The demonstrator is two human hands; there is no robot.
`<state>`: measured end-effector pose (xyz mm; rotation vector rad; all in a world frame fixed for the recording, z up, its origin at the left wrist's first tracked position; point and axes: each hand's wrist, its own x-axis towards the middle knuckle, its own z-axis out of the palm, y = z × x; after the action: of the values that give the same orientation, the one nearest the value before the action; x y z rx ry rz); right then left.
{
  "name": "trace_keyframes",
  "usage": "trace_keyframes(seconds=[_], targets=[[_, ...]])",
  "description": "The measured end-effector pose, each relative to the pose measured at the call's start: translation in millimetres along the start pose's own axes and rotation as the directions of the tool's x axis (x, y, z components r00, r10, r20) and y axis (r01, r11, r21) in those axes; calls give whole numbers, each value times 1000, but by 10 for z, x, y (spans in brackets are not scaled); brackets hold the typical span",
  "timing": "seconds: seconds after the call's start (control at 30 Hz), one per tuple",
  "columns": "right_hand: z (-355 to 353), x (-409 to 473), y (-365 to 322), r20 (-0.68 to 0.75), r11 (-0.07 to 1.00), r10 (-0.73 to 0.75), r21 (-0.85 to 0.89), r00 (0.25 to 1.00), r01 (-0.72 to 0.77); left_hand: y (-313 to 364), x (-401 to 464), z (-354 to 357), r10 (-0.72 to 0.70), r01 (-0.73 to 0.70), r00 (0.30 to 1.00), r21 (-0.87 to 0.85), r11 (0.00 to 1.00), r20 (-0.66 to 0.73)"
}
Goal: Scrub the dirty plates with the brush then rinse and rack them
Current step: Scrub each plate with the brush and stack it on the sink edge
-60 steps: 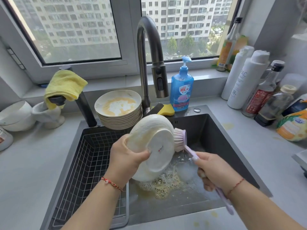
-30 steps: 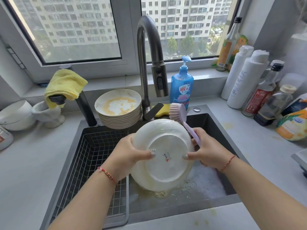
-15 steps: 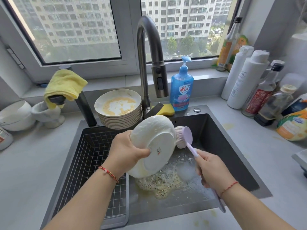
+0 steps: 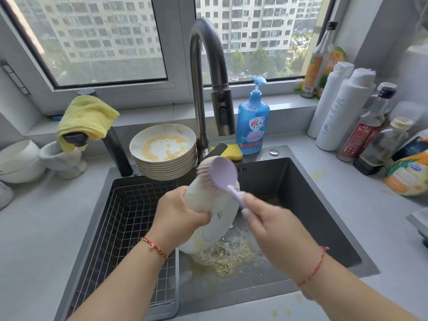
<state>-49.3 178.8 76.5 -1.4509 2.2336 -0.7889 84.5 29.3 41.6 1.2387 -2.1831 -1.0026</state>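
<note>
My left hand (image 4: 178, 214) grips a soapy white plate (image 4: 217, 221) by its left rim, tilted on edge over the dark sink (image 4: 301, 200), its underside facing me. My right hand (image 4: 273, 228) holds the handle of a lilac brush (image 4: 222, 173). The brush head lies against the plate's upper rim, bristles turned to the left. A stack of several dirty plates (image 4: 164, 156) with yellow residue stands at the sink's back edge, left of the faucet (image 4: 203, 72).
A wire rack basket (image 4: 129, 228) fills the sink's left half. Yellowish foam (image 4: 227, 258) lies on the sink floor. Blue soap dispenser (image 4: 253, 121) and yellow sponge (image 4: 232, 151) sit behind the sink. Bottles (image 4: 342, 107) crowd the right counter; a yellow cloth (image 4: 85, 117) and white bowls (image 4: 18, 158) sit left.
The brush has swung up from the plate's right edge to its top rim. The plate has turned more edge-on in my left hand.
</note>
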Motion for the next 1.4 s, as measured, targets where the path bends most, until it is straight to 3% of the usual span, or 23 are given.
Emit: trace_keyframes(seconds=[0.1,0.17,0.27,0.37,0.47,0.53,0.6,0.7,0.8,0.9,0.97,1.1,1.27,1.4], targets=[[-41,211,301,3,962,221,164,975,-218,2,-46,-88,14,-15,1000,-45,999,-8],[-11,228,371,38,940,276,200,960,-278,10,-44,-104,21,-21,1000,-46,999,-2],[-23,134,176,9,978,114,177,993,-114,-11,-11,-78,-4,4,1000,-42,999,14],[9,-2,-77,41,998,-61,10,997,61,-2,8,-21,-41,43,999,-110,993,22],[-7,-7,-120,30,998,-58,-23,998,59,-17,12,-13,-36,37,999,-161,986,9],[-29,109,50,6,992,55,114,998,-55,-43,5,-47,-14,14,1000,-173,985,0],[25,214,297,28,902,269,342,963,-262,-51,-10,-80,-3,-4,1000,-235,972,-26],[271,206,483,266,585,461,626,847,-515,-15,-16,-87,-22,-20,996,-426,904,-92],[499,165,460,333,325,490,788,806,-523,17,-26,-40,-63,-32,991,-666,745,-118],[535,215,429,314,230,486,854,815,-466,58,-53,42,-57,-36,995,-828,560,-81],[525,249,429,283,230,450,880,847,-416,74,-75,92,-44,-22,998,-887,461,-48],[456,262,451,197,297,434,890,879,-346,14,-107,133,-33,-11,999,-915,404,-27],[245,307,523,117,598,433,705,894,-382,-88,-181,117,-59,102,995,-904,415,85],[-41,409,516,113,825,354,429,928,-367,-116,-202,66,-116,185,983,-824,536,144]])
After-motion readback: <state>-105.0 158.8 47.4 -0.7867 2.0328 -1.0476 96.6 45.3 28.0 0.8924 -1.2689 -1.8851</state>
